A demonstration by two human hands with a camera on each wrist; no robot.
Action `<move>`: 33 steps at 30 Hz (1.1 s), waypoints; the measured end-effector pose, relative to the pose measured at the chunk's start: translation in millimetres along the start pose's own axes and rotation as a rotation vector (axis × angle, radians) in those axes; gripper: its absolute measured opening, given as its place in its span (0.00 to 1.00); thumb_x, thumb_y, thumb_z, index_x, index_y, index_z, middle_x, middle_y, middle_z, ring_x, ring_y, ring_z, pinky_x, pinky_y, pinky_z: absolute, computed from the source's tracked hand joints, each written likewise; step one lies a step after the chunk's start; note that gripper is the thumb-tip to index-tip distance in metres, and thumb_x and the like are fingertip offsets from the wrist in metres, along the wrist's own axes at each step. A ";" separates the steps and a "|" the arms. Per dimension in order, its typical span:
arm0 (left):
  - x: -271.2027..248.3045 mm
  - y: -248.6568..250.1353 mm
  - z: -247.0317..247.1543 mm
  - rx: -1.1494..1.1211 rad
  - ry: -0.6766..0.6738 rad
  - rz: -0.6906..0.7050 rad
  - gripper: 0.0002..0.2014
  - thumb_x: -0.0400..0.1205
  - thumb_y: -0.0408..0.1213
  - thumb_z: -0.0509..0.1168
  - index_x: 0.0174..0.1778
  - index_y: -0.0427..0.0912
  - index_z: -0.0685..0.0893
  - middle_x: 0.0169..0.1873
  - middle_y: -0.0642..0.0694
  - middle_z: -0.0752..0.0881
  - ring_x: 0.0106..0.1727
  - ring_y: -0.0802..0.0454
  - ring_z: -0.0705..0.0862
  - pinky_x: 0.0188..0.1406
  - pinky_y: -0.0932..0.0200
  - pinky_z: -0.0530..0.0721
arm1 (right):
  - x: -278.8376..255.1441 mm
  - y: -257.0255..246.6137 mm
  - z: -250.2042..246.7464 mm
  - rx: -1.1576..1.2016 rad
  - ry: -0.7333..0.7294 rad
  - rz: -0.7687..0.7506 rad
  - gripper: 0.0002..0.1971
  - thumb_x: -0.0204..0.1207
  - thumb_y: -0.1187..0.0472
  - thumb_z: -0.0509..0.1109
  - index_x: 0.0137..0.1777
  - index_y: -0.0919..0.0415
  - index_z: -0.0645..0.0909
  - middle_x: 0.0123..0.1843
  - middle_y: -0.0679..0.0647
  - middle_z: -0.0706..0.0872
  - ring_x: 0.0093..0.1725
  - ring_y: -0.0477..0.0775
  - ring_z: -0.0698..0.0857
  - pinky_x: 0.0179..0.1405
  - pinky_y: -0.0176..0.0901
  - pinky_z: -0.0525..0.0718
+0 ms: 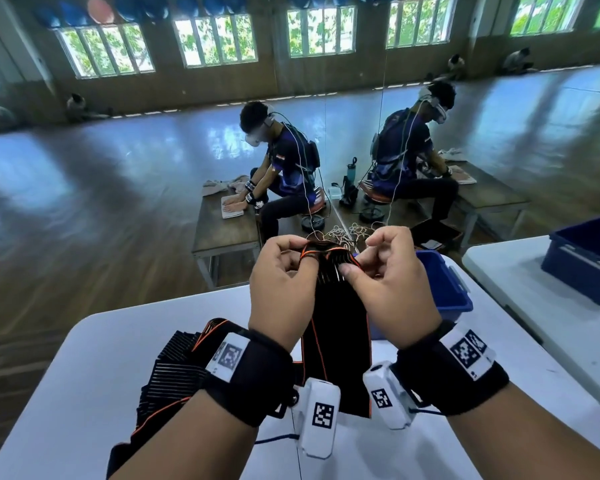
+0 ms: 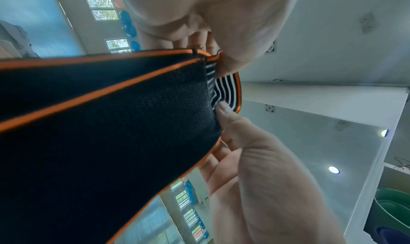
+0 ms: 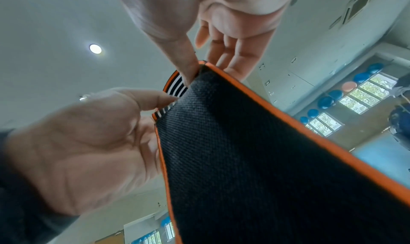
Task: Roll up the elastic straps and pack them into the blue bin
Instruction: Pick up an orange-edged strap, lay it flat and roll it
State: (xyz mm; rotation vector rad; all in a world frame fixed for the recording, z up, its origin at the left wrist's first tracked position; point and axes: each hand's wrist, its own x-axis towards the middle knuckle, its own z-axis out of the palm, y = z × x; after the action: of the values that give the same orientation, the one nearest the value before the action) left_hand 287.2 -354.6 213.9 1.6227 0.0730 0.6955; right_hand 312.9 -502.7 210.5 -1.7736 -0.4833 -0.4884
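White and smooth, the surface [image 1: 84, 393] fills the lower head view, and I see the elastic strap [image 1: 336, 341], black with orange edging, lifted above its middle and hanging down toward me. My left hand [image 1: 281, 285] pinches the strap's top end at the 10 o'clock corner, thumb and curled fingers closed on the orange edge. My right hand [image 1: 392, 271] pinches the same end at 2 o'clock, so each grip is closed on the strap. From the wrist views the top end shows a white-striped band between both thumbs. More striped straps [image 1: 177, 372] lie heaped at 8 o'clock under my left forearm. At 2 o'clock, behind my right hand, stands the blue bin [image 1: 447, 282].
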 end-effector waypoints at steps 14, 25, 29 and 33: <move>-3.6 -7.1 1.1 -0.055 -0.092 0.029 0.12 0.80 0.38 0.69 0.53 0.55 0.74 0.27 0.41 0.83 0.27 0.47 0.78 0.27 0.49 0.74 | 10.8 12.0 -1.5 -0.066 -0.079 -0.015 0.12 0.79 0.74 0.66 0.44 0.53 0.78 0.34 0.50 0.83 0.32 0.46 0.79 0.34 0.43 0.79; -25.9 -23.5 1.5 0.044 -0.274 0.156 0.14 0.78 0.29 0.65 0.55 0.51 0.83 0.50 0.59 0.86 0.56 0.50 0.85 0.58 0.55 0.82 | 2.1 13.1 11.8 0.067 -0.190 0.110 0.09 0.86 0.66 0.62 0.60 0.54 0.76 0.47 0.43 0.83 0.48 0.40 0.82 0.52 0.38 0.80; -25.8 -23.0 1.4 0.030 -0.338 0.114 0.21 0.73 0.25 0.66 0.60 0.48 0.82 0.55 0.54 0.86 0.61 0.48 0.84 0.64 0.50 0.82 | 4.8 13.7 14.3 0.090 -0.132 0.119 0.07 0.86 0.65 0.62 0.60 0.54 0.73 0.49 0.49 0.82 0.48 0.43 0.81 0.53 0.47 0.82; -13.8 -28.4 2.4 -0.010 -0.283 0.050 0.25 0.72 0.23 0.66 0.62 0.50 0.82 0.58 0.49 0.87 0.64 0.49 0.85 0.67 0.46 0.83 | -1.3 17.6 11.7 0.247 -0.089 0.189 0.06 0.80 0.59 0.66 0.52 0.47 0.72 0.47 0.59 0.82 0.44 0.55 0.82 0.49 0.65 0.83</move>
State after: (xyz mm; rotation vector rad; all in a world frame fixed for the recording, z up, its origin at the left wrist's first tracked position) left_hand 286.7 -357.2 182.3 1.7032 -0.1761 0.4970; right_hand 322.5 -495.7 193.0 -1.5882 -0.4142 -0.2082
